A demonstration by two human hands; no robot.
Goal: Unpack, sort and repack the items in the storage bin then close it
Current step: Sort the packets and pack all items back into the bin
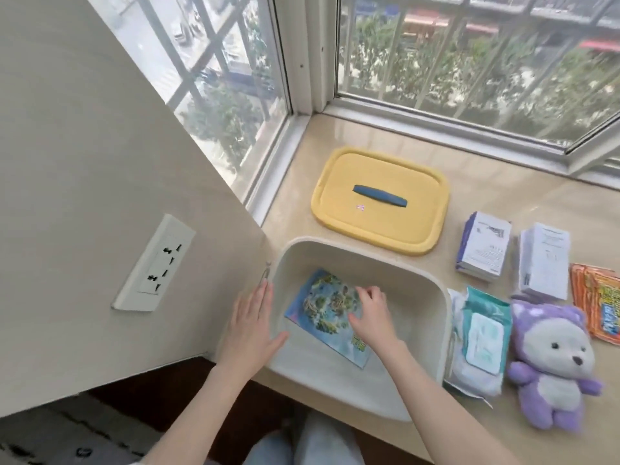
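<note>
A beige wall with a socket plate (154, 263) closes off the left side and runs right up to the storage bin (355, 247), so there is no free room on that flank. The left hand (250, 325) lies flat between wall and bin, with straight fingers along the bin's left rim and the thumb spread over the near left corner. Its grip is released and it holds nothing. The forearm comes up from the lower edge of the view.

The cream bin sits open at the bench's (503, 193) left end, and its near corner juts out over the bench's front edge. Inside, a blue picture card (318, 307) lies tilted on the bin floor, with bare floor around it on every side. The right hand (369, 313) reaches down into the bin. Its fingers are curled over the card's right edge and its thumb is on the card's face, so its grip is grasping the card.

Behind the bin, a yellow lid (379, 226) with a blue handle (380, 195) lies flat, just apart from the bin's far rim. A strip of open bench runs between the lid and the window frame.

Just beside the bin's right wall lies a pack of wet wipes (479, 337). Behind it are two white boxes, one (483, 250) left of the other (543, 263). A purple plush toy (553, 360) lies face up next to the wipes, and orange packets (597, 297) reach the right edge of the view.
</note>
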